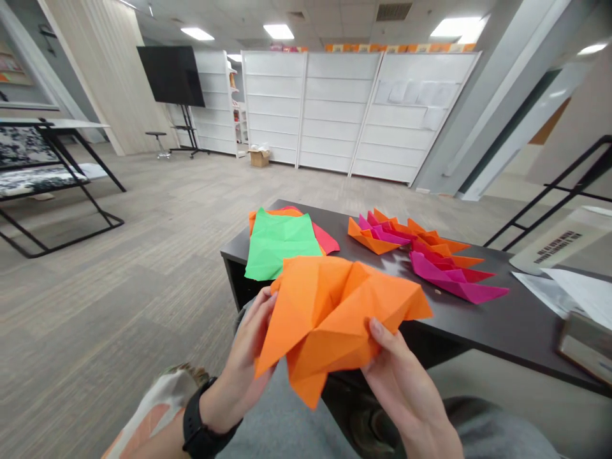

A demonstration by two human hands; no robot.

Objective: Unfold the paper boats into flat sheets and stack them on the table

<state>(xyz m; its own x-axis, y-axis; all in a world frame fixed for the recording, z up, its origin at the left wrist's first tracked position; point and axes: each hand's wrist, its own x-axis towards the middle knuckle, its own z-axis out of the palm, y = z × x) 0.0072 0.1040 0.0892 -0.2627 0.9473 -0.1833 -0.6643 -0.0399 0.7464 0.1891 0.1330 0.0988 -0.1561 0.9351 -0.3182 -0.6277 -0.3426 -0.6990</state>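
Between my two hands, above my lap and in front of the dark table, is a creased orange sheet of paper [329, 306], partly folded with several points sticking out. My left hand [251, 341] grips its left side, the fingers partly hidden behind the paper. On the right side my right hand [396, 363] pinches it, thumb on top and the other fingers underneath. Behind the orange paper lies a creased green sheet [282, 242] on the table, over a red sheet [326, 238] and an orange one.
Folded paper boats in orange and magenta [454, 277] stand in rows on the dark table [315, 217]. White papers [581, 290], a phone-like object [587, 347] and a pale printed container [559, 242] are at the right. A cardboard box [259, 157] sits by white shelving [339, 108].
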